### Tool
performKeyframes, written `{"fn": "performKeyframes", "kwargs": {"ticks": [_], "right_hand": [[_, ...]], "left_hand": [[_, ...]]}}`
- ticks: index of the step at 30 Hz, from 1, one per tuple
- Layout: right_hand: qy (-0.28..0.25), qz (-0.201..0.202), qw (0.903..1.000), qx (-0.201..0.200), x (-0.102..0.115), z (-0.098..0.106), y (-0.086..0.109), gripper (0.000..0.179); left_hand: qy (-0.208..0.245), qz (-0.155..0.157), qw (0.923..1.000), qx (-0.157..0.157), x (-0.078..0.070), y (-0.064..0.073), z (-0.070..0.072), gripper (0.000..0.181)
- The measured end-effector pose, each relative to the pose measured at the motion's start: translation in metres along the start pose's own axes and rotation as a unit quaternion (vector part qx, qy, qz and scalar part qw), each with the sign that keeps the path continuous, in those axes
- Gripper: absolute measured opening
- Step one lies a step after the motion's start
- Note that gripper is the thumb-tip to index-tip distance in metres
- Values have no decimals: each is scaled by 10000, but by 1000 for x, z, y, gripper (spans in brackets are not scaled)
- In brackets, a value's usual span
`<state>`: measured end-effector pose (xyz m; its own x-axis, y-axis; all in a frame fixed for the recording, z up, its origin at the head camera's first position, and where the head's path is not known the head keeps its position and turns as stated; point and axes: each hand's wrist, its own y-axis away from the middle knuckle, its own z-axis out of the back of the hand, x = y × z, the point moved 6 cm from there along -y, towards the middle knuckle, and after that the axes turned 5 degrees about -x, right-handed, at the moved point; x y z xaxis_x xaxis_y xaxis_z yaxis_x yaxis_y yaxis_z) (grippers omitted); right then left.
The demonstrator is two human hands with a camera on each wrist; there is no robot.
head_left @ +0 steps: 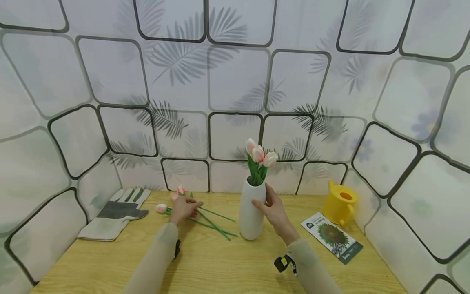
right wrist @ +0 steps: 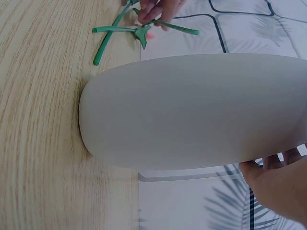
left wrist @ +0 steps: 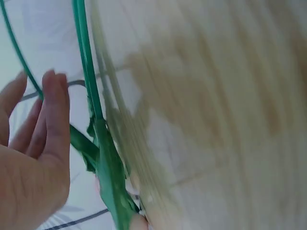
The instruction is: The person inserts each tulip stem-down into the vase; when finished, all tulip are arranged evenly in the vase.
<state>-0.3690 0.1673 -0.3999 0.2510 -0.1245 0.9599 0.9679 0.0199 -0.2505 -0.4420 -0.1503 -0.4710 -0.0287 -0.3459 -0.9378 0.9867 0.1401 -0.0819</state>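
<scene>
My right hand grips the side of a tall white vase, which stands upright on the table. Several pink-and-white tulips with green leaves rise from its mouth. Farther left, my left hand is over loose tulips lying on the table, their green stems pointing toward the vase. One stem runs between the left thumb and fingers, raised above the other stems. In the right wrist view the vase fills the middle, and the left hand pinches that stem behind it.
Grey-and-white gloves lie at the left side of the wooden table. Toward the right are a seed packet with a sunflower-like picture and a yellow watering can. Patterned cloth walls enclose the back and sides.
</scene>
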Motion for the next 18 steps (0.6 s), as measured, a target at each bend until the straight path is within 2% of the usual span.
{"fn": "performKeyframes", "kwargs": {"ticks": [5,9,12,18], "right_hand": [[-11,29,10000,8,1,0,0,80],[-17,82,10000,-16,0,0,0,79],[-7,109,9999,-27,0,0,0,79],[-63,115,9999,5,2,0,-1,76]], "left_hand": [[454,245,9970,-584,-3,4,4,34],[1082,455,9883,-974,-6,8,5,30],[1552,453,9795,-1200,-10,12,5,26],[2230,286,9637,-1438,-21,16,3,29]]}}
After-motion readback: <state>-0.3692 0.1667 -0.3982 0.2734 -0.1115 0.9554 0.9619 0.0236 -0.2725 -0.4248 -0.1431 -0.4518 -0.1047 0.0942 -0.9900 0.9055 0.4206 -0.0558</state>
